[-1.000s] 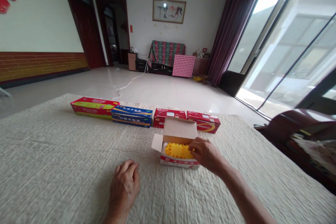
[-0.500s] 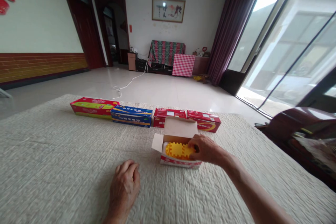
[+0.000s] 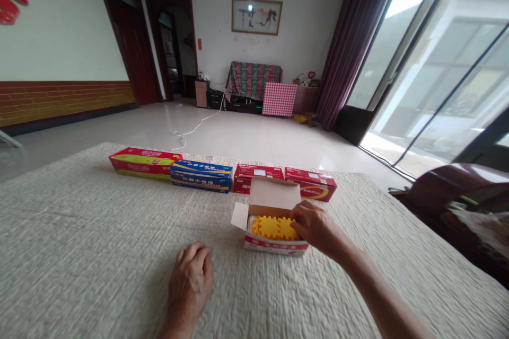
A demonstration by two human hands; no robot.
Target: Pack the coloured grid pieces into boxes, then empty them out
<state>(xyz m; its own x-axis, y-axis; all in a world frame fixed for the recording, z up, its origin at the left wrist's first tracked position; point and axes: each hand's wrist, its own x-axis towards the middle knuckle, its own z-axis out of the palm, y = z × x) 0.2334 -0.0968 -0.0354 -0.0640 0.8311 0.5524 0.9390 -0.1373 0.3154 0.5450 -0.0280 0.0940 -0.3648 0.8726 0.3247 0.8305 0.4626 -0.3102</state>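
An open white-and-red cardboard box (image 3: 276, 247) stands in front of me, its lid raised at the back and a side flap folded out to the left. Inside lie yellow interlocking blocks (image 3: 270, 228) with toothed edges. My right hand (image 3: 318, 225) reaches in at the box's right end, fingers closed about the right end of the yellow blocks; its fingertips are partly hidden. Left of the box, my left hand (image 3: 191, 275) rests on the quilted cover (image 3: 119, 254) with its fingers curled together and nothing visible in them.
Behind the open box a row of closed boxes runs across the cover: a red-and-green box (image 3: 145, 163), a blue box (image 3: 201, 176) and two red boxes, one left (image 3: 258, 171) and one right (image 3: 314, 184). A dark wooden piece of furniture (image 3: 445, 188) stands at the right.
My right hand has shifted slightly right and rolled back, uncovering more of the yellow blocks. The left hand stays resting on the cover. The view has moved a little.
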